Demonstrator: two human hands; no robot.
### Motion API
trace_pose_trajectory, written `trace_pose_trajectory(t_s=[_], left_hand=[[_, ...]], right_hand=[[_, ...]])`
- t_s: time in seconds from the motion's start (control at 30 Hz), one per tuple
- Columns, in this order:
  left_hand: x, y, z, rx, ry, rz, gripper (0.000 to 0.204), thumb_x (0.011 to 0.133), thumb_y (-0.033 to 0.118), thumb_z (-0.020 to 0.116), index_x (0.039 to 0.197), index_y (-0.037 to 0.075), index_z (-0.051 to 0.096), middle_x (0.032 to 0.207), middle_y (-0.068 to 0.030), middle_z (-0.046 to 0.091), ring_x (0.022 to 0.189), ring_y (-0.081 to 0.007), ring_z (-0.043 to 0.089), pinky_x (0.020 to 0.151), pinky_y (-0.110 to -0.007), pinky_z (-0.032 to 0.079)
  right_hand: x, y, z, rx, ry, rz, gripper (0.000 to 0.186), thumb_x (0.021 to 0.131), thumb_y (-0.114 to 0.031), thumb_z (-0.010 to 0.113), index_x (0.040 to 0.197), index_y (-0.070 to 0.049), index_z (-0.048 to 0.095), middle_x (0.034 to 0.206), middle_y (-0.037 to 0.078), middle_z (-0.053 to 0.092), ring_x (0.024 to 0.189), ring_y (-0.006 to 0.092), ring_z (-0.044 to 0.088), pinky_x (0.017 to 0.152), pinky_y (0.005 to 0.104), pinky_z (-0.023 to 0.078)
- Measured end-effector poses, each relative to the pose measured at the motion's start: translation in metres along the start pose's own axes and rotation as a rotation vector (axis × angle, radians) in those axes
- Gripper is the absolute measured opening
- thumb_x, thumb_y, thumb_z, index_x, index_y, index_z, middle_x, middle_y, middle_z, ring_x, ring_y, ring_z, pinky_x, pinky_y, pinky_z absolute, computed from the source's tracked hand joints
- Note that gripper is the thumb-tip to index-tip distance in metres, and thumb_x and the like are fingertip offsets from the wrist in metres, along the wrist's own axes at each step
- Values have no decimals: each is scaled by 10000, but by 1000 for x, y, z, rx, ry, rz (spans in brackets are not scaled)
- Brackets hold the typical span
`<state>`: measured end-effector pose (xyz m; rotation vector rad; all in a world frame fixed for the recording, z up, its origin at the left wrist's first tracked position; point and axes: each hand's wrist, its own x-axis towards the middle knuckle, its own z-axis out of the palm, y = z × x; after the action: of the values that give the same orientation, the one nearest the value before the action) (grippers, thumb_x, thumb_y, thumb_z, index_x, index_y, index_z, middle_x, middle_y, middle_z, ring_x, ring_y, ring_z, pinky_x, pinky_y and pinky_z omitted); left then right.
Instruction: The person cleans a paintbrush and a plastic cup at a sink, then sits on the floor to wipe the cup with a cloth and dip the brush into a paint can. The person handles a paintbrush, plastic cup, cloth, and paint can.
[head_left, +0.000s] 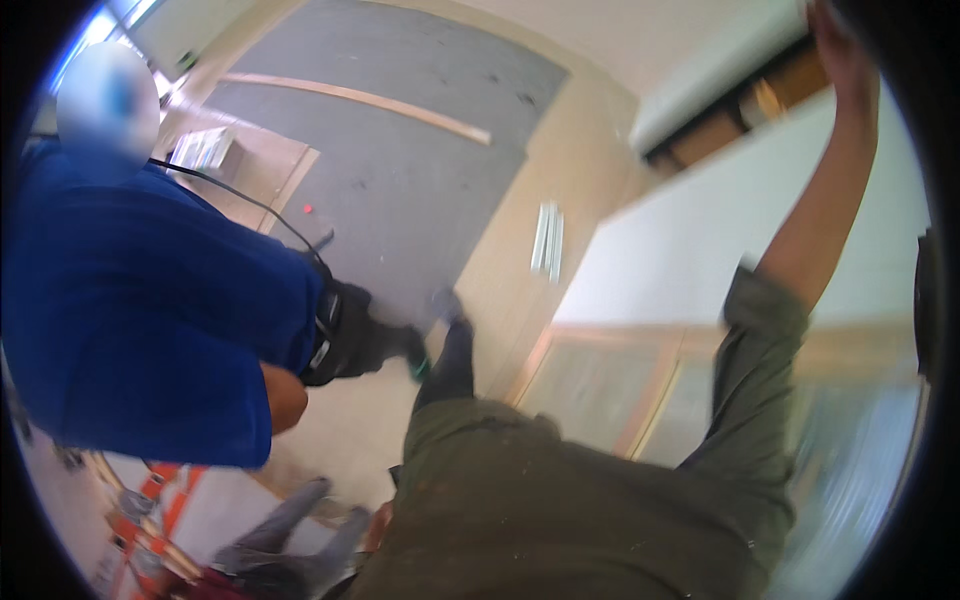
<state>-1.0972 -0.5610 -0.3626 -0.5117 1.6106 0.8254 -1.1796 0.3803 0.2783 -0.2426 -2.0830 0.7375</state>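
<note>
My right arm stretches up along a large white panel [670, 250]. At its end my right hand [845, 50] is raised near the upper rim of the picture, close to the dark opening above the panel. Blur and the picture's edge hide its fingers, so what it touches or holds cannot be made out. Low beside my olive shirt, a small patch of skin looks like part of my left hand [379, 527]; its fingers do not show.
A person in a blue shirt [150, 310] stands close on my left. Below them are another person's grey-trousered legs [285, 530] and an orange ladder [165, 510]. White strips [547, 240] and a wooden plank [370, 97] lie on the floor. Timber framing [655, 390] runs under the panel.
</note>
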Motion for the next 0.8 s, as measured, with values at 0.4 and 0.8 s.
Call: trace_pose_trajectory(t_s=[0.4, 0.8], left_hand=[[4, 186, 194, -372, -41, -157, 297, 1021, 235, 513, 1157, -4, 625, 857, -152, 695, 506, -147, 438, 456, -337, 375], [127, 590, 277, -713, 54, 410, 272, 1016, 203, 512, 1135, -12, 628, 844, -144, 685, 507, -139, 405, 453, -324, 347]], right_hand=[[-552, 335, 189, -364, -1448, 1863, 491, 864, -502, 683, 1114, -79, 689, 1017, 119, 687, 801, 272, 715, 703, 447, 584], [119, 706, 376, 370, -695, 1127, 604, 843, -509, 728, 1191, -18, 676, 1203, 188, 666, 1175, 307, 620, 955, 587, 479]])
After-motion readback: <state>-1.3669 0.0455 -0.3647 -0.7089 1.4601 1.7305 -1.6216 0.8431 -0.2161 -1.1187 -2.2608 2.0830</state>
